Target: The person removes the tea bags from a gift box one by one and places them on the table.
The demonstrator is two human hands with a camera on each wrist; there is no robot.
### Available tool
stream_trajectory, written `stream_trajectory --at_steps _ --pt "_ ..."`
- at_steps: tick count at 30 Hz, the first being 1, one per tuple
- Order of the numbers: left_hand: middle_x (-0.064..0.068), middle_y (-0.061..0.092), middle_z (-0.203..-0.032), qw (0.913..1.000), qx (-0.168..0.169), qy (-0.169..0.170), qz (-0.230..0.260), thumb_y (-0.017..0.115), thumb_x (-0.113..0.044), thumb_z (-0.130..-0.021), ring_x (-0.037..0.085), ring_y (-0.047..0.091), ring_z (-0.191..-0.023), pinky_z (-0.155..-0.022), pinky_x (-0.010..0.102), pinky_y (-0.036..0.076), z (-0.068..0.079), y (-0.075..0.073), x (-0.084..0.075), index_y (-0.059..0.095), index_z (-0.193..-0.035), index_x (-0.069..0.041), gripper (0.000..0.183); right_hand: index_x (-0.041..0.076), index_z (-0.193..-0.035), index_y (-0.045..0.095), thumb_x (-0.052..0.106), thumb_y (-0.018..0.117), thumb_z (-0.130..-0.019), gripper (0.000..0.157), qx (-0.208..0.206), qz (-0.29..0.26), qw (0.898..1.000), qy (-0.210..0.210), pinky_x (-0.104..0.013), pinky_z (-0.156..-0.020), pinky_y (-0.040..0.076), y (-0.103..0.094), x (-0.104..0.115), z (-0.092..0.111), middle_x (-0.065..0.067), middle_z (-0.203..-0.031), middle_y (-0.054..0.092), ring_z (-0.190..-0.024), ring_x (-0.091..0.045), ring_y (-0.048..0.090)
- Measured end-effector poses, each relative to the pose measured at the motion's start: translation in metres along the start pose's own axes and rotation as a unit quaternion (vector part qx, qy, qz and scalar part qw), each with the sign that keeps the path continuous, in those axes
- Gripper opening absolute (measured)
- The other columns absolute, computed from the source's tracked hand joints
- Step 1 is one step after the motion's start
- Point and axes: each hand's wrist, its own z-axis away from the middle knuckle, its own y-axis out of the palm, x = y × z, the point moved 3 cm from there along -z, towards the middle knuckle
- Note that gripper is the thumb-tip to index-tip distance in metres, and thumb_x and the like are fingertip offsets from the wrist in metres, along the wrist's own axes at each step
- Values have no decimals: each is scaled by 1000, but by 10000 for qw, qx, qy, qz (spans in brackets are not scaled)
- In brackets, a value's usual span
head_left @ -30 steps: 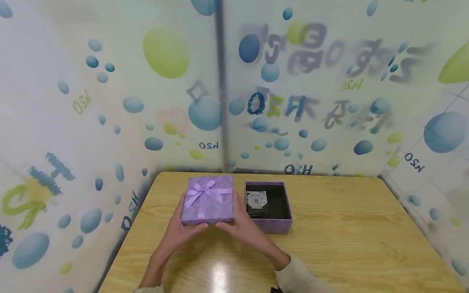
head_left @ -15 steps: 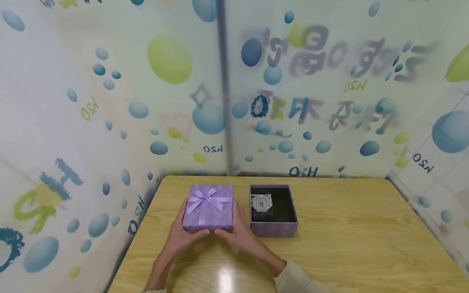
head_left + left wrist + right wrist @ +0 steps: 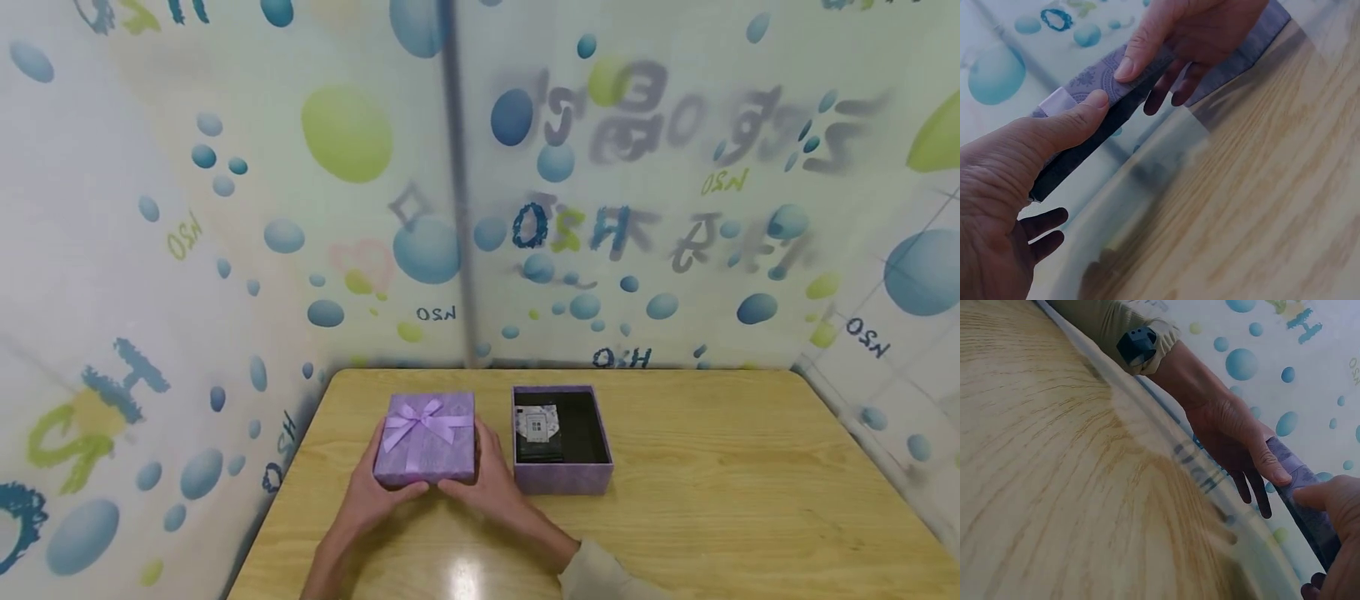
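Note:
A purple gift box lid (image 3: 442,458) with a lilac ribbon bow is held level between both hands, left of its base. My left hand (image 3: 369,493) grips its left side, the thumb along the front edge. On the other side my right hand (image 3: 491,482) grips it the same way, the two thumbs nearly meeting. Seen from the left wrist, the lid's dark underside (image 3: 1100,137) shows, and it hangs above the table. The open purple box base (image 3: 564,481) stands to the right, with dark packets (image 3: 537,432) bearing a pale printed label in its left part.
The wooden table (image 3: 712,500) ends at its far edge against a pale curtain (image 3: 675,108) printed with blue and green bubbles. Similar sheets close in the left and right sides. A small black device (image 3: 1137,347) is strapped to the left wrist.
Held by both hands, the lid has come down slightly towards the table and away from the box base. The camera view has shifted a little. The grip looks the same.

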Motion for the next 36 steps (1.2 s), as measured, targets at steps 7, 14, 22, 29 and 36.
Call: stream_trajectory --at_steps 7,14,22,29,36 --pt "20 34 -167 10000 -21 -50 -10 101 -26 -68 39 34 -150 -120 59 26 1 2 7 17 -170 -21 132 2 -163 24 31 92 -80 111 -108 181 9998 23 -60 -119 31 3 -9 0 -22 -162 34 -147 -37 38" --pt "22 33 -167 9997 52 -220 -100 102 -28 -67 41 33 -151 -122 60 24 1 3 12 17 -170 -18 133 2 -161 29 33 94 -76 111 -226 518 9983 115 -59 -117 35 5 -16 -1 -21 -158 40 -142 -36 42" --pt "26 26 -168 9977 333 -507 -300 101 -30 -67 44 26 -154 -124 59 21 -1 4 15 13 -169 -9 137 7 -160 34 36 95 -70 112 -409 885 9941 468 -57 -115 37 10 -23 0 -15 -155 47 -139 -32 43" --pt "26 21 -170 9955 561 -607 -458 100 -33 -70 45 22 -156 -124 60 19 -5 3 19 9 -169 -8 137 8 -159 35 36 95 -67 113 -431 1080 9910 666 -57 -113 37 13 -21 -2 -14 -153 49 -137 -32 44" --pt "26 21 -170 9949 650 -495 -583 100 -32 -70 45 23 -155 -124 59 19 -12 1 21 8 -169 -7 137 5 -158 36 37 95 -66 113 -395 1394 9869 702 -58 -111 36 15 -21 -7 -16 -150 50 -134 -33 44"
